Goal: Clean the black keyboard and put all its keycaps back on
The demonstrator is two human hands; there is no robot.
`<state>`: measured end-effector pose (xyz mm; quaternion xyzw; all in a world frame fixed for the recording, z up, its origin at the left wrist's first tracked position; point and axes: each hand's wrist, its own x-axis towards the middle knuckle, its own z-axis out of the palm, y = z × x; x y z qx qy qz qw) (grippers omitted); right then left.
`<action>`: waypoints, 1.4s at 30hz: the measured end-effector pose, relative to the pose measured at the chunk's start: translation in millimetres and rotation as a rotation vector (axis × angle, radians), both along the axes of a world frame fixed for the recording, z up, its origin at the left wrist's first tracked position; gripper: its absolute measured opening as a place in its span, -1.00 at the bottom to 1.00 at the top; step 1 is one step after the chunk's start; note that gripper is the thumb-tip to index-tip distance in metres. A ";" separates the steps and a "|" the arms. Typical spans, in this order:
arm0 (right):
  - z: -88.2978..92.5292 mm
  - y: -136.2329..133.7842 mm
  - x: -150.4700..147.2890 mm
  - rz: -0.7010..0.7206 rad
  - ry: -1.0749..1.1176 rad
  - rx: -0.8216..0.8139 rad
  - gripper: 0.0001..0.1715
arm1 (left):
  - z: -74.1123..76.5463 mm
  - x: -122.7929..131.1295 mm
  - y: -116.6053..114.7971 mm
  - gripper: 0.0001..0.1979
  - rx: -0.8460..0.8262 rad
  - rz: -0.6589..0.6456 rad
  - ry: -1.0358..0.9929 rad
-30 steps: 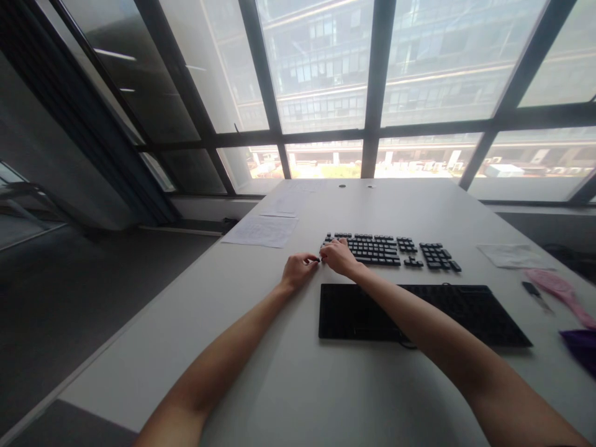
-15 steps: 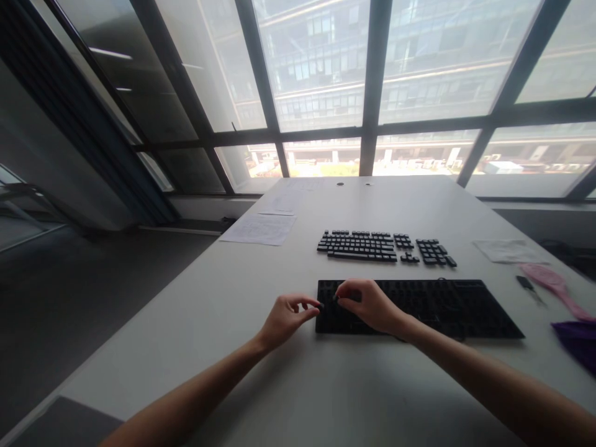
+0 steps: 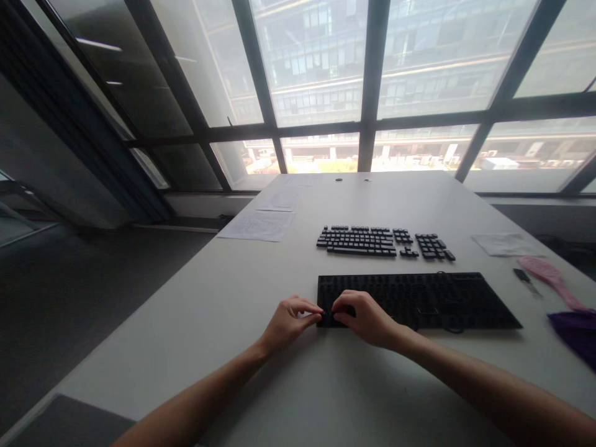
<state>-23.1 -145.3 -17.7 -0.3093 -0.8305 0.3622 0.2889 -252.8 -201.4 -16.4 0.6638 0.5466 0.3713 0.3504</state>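
Note:
A black keyboard base (image 3: 447,304), stripped of its caps, lies flat on the table in front of me. At its near left corner my left hand (image 3: 291,320) pinches a small dark keycap between thumb and forefinger. My right hand (image 3: 365,315) hovers over the base's left part, thumb and fingers closed on another small dark piece, seemingly a keycap, mostly hidden by the fingertips. The two sets of fingertips are a short gap apart. Beyond the base, black keycaps (image 3: 361,241) sit in keyboard order, with a number-pad group (image 3: 434,246) to their right.
Printed papers (image 3: 258,225) lie along the left edge of the white table (image 3: 223,292). On the right are a clear plastic bag (image 3: 505,244), a small dark-handled tool (image 3: 526,280), a pink hairbrush (image 3: 549,279) and purple cloth (image 3: 572,335). Windows stand behind.
Both hands have moved nearer me over the keyboard base, toward its near left corner, and their fingertips have come closer together. The view has shifted slightly.

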 end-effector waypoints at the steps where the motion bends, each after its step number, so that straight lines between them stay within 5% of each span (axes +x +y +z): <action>1: 0.0 -0.2 -0.4 -0.001 -0.005 0.005 -0.90 | 0.1 0.3 -0.4 -0.81 0.013 -0.005 0.013; 16: -5.1 0.0 -2.7 -0.022 -0.034 0.072 -0.87 | -7.5 -1.2 -1.4 -0.92 0.254 -0.033 0.173; 30: -5.6 -10.8 -6.8 0.002 -0.183 0.456 -0.90 | -8.0 -0.3 -4.3 -0.91 0.452 -0.100 0.288; 42: -7.1 -12.8 -7.9 0.015 -0.243 0.552 -0.77 | -4.2 4.3 -8.2 -0.88 0.532 -0.122 0.460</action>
